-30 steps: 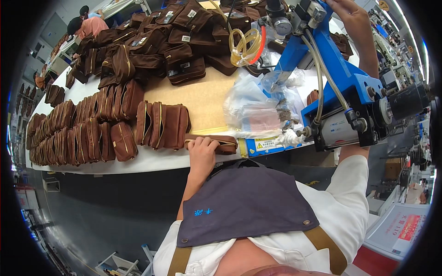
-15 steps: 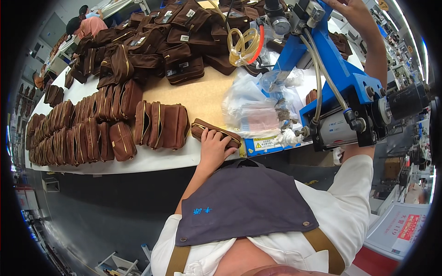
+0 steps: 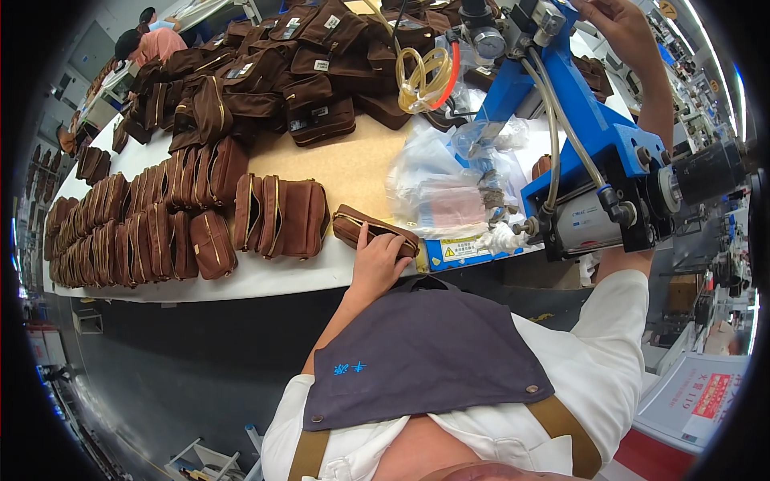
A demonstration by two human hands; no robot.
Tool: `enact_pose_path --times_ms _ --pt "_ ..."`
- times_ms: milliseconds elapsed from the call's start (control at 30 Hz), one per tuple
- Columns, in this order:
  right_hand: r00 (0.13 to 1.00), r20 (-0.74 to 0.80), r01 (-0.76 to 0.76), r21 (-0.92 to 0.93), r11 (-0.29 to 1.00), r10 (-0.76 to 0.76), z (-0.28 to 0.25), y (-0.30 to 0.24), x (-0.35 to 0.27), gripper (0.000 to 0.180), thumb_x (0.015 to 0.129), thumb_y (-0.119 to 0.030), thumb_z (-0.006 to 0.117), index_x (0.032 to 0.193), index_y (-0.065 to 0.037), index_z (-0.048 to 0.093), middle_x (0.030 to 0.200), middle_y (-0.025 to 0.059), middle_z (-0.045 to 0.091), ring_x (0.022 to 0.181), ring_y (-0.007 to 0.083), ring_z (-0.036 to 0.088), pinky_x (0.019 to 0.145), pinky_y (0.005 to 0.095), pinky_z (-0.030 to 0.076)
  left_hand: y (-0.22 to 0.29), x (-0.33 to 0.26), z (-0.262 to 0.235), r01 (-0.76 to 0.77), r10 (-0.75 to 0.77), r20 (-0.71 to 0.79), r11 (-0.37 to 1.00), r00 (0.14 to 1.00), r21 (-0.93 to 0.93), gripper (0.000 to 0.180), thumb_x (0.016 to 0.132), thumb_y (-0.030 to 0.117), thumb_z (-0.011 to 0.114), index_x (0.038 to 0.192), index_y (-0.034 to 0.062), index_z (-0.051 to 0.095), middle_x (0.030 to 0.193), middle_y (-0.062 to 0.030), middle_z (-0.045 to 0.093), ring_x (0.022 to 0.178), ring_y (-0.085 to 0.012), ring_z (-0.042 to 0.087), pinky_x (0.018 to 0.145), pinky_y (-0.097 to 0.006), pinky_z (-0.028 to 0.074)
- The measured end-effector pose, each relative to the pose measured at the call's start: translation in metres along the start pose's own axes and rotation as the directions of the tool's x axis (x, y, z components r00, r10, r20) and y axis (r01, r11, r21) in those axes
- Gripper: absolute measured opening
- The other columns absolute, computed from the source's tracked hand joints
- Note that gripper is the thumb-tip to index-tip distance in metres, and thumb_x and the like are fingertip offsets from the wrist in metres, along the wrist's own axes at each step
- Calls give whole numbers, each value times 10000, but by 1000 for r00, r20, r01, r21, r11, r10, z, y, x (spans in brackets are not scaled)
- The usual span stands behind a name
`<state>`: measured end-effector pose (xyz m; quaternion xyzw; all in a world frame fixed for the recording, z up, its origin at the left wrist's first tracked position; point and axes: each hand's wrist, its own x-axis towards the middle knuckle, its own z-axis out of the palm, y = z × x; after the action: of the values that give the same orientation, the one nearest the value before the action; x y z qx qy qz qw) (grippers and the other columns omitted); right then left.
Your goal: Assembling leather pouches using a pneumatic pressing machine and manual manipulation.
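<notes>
Near the front edge of the white-rimmed, tan-topped counter (image 3: 353,164), the person's left hand (image 3: 378,260) lay over a small brown zippered fabric pouch (image 3: 361,227), fingers curled down onto its top so that it was gripped against the surface. That pouch lay on its side, tilted, just beside a blue plate with a yellow warning label (image 3: 459,251) and in front of a heap of clear plastic bags (image 3: 446,180).

Just left of the pouch stood a short row of matching brown pouches on edge (image 3: 277,215), their zip sides up and pressed together. Further left, longer rows of the same pouches (image 3: 120,232) curved along the counter's rim, and a loose pile of them (image 3: 265,68) covered the far side.

At the upper right, the right hand (image 3: 618,28) was raised to the top of a blue pneumatic press machine (image 3: 597,144), its fingers closed around a part there; what exactly they held could not be made out. Grey hoses (image 3: 561,120) ran down the machine's frame to a silver cylinder (image 3: 589,227). A coil of yellowish tubing (image 3: 423,76) hung behind the bags.

Another person in a pink top (image 3: 156,44) worked at the far left.
</notes>
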<state>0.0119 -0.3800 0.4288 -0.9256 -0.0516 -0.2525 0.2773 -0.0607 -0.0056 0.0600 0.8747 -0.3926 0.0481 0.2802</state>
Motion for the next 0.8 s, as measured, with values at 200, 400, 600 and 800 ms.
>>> enact_pose_path --times_ms 200,400,600,800 --pt "980 51 199 -200 959 -193 3 -9 -10 292 876 -47 639 1165 -64 681 1145 66 642 914 159 616 783 286 514 1 -1 0 6 -6 -4 1000 1000 3 418 768 265 752 1113 85 598 991 -57 630 976 -216 611 1134 -527 236" --pt "969 103 238 -162 958 -223 2 -8 -6 256 894 -40 613 1139 -42 687 1101 79 649 947 193 608 812 304 505 -2 -5 2 12 -12 0 1000 1000 -18 408 764 268 755 1095 80 607 963 -62 635 948 -221 617 1125 -514 254" --pt "987 96 143 -185 972 -127 6 -15 -1 228 898 -37 609 1109 -21 694 994 77 652 866 189 623 783 309 514 -4 -10 4 26 -26 9 1000 1000 -2 389 770 281 751 1067 71 614 937 -62 630 938 -227 614 1117 -497 271" --pt "981 177 119 -262 958 -74 -11 -9 20 194 883 -100 642 1042 -16 716 884 75 666 801 185 639 729 323 521 -6 -9 5 1 -1 -9 1000 1000 -10 378 778 283 745 1061 71 612 915 -55 619 939 -223 608 1113 -490 278"
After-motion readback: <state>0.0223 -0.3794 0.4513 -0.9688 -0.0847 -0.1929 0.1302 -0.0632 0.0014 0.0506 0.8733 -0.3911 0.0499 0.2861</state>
